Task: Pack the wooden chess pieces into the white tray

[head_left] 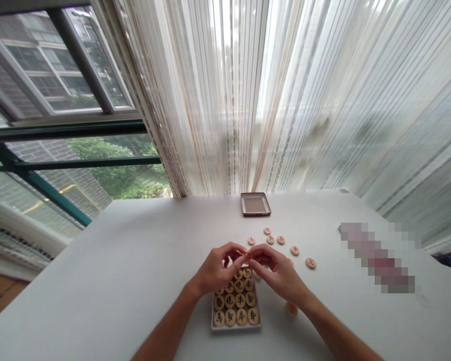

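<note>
Over the far edge of a box, my left hand and my right hand meet fingertip to fingertip. Between them they pinch a round xiangqi piece with a red mark. Black-marked xiangqi pieces lie in rows inside the box, face up. My left hand hides the box's far left corner. Loose red-marked pieces are scattered on the table beyond and right of my right hand, and it partly covers some. One more red piece sits beside my right wrist.
A shallow rectangular box lid lies near the white table's far edge. A blurred-out long object rests on the right. Striped curtains hang behind the table, and an open window is at left.
</note>
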Motion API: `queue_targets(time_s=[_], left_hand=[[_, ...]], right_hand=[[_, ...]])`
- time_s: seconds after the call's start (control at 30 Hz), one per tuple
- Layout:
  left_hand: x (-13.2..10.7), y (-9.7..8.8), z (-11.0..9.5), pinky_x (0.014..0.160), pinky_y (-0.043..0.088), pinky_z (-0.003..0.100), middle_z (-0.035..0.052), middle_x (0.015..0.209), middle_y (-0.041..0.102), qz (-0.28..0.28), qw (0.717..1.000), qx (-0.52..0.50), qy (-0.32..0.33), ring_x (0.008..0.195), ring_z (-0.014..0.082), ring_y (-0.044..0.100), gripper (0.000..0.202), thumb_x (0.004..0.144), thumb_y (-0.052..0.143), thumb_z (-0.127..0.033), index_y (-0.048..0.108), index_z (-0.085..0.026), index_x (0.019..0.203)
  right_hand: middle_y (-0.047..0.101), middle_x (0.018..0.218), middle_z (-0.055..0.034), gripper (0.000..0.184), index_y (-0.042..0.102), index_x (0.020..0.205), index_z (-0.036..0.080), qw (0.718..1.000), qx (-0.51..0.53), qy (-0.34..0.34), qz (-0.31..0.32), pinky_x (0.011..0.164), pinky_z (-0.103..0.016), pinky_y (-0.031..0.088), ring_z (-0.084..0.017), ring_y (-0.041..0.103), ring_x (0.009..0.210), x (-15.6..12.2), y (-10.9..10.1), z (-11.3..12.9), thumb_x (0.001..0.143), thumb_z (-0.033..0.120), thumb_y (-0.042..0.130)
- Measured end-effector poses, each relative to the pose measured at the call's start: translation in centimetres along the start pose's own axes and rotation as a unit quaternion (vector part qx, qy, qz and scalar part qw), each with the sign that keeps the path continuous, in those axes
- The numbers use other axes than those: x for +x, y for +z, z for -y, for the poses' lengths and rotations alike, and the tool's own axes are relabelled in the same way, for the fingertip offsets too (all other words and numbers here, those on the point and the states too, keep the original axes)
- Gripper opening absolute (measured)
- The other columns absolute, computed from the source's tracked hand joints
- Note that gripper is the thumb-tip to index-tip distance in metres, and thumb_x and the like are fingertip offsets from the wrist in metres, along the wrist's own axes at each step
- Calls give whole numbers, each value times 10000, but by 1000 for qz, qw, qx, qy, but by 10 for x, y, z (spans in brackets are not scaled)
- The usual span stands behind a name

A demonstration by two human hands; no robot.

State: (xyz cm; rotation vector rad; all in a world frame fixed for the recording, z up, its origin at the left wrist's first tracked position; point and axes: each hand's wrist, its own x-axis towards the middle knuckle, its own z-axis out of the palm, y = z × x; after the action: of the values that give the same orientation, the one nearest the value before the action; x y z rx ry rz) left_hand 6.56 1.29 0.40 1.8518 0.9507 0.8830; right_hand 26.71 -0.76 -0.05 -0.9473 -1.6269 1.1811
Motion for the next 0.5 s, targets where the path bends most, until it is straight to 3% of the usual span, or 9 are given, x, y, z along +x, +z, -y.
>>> queue_targets(time_s=[0.37, 0.5], left_hand=[[0, 1, 0, 575, 434, 227, 56, 916, 732, 16, 1000, 10, -9, 729, 146, 637, 318, 884, 654, -383, 656, -182, 1130], [0, -7, 2, 601, 441, 230, 50, 923, 743, 5, 1000, 29, 1, 752, 148, 644, 260, 894, 649, -360, 695, -187, 1082]], right_hand=[[720, 985, -51, 193, 654, 1022, 222, 1000, 13, 19, -14, 838, -333, 589, -203, 705, 915, 0, -1, -1, 926, 388, 633], [721, 964, -48, 202, 647, 1016, 217, 999, 41, 23, -16, 825, -330, 588, -199, 711, 896, 0, -1, -2, 922, 395, 639]])
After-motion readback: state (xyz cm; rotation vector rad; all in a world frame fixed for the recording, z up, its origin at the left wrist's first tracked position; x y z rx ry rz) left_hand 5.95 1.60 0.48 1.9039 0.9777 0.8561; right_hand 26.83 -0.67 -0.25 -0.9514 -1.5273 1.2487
